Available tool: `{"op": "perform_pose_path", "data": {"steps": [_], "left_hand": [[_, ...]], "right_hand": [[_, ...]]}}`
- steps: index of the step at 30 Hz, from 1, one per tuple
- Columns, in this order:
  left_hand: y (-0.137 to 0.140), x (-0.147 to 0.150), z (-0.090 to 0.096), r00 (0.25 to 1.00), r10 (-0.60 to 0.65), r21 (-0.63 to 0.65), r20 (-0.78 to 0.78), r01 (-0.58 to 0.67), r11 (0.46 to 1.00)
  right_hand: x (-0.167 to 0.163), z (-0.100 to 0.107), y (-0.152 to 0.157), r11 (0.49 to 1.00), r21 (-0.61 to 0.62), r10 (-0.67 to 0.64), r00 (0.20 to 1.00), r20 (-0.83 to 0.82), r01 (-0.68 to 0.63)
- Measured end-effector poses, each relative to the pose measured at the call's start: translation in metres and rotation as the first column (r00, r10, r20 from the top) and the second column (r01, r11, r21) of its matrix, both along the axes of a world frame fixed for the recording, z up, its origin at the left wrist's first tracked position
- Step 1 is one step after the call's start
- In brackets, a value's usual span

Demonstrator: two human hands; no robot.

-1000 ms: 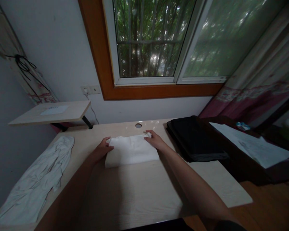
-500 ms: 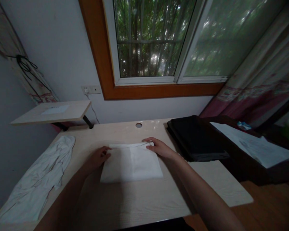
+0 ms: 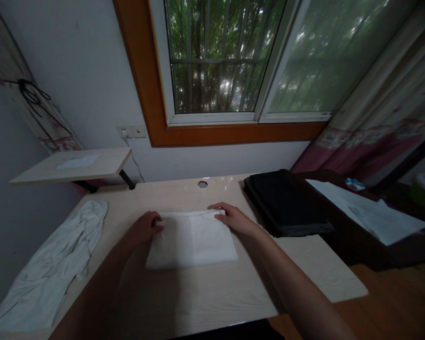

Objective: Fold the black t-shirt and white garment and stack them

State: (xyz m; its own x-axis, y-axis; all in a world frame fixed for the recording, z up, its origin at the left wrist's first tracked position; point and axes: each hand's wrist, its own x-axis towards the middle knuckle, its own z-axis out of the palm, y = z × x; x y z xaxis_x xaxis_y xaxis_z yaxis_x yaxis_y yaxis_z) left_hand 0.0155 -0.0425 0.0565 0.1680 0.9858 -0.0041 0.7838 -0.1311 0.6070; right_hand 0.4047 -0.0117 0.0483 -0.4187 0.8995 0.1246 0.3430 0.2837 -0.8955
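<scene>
A folded white cloth (image 3: 194, 243) lies flat on the pale wooden desk (image 3: 212, 293), its far edge showing layered folds. At the far left corner of the cloth, my left hand (image 3: 146, 227) has its fingers curled and its thumb against the edge. My right hand (image 3: 235, 219) grips the far right corner, thumb on top and fingers behind the edge. The undersides of both grips are hidden.
A crumpled white garment (image 3: 53, 269) lies along the desk's left side. Behind it stands a small raised shelf (image 3: 102, 163) with a paper. On the right sits a stack of folded black cloth (image 3: 283, 200), with a white sheet (image 3: 364, 212) beyond it. A cable hole (image 3: 202, 184) is at the back.
The view has shifted slightly. My left hand has closed in a little at the cloth's far left corner; my right hand keeps its place on the right corner.
</scene>
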Motion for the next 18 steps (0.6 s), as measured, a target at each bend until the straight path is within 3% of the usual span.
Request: {"op": "perform_pose_path", "data": {"steps": [7,11,14,18], "left_hand": [[0.010,-0.008,0.015,0.999,-0.012,0.148,0.042,0.005,0.989],[0.026,-0.008,0.018,0.999,0.028,0.172,0.040,-0.034,0.984],[0.038,-0.002,0.009,0.998,0.055,0.138,-0.005,-0.054,0.989],[0.047,0.006,-0.004,0.996,0.066,0.132,-0.065,-0.057,0.990]], "right_hand": [[-0.005,0.015,0.000,0.995,-0.041,-0.100,0.988,-0.121,0.096],[-0.010,0.008,0.012,0.978,-0.052,-0.207,0.967,-0.150,0.201],[-0.013,-0.005,0.021,0.965,0.011,-0.260,0.963,-0.067,0.261],[-0.016,-0.016,0.024,0.948,0.094,-0.317,0.934,0.163,0.305]]}}
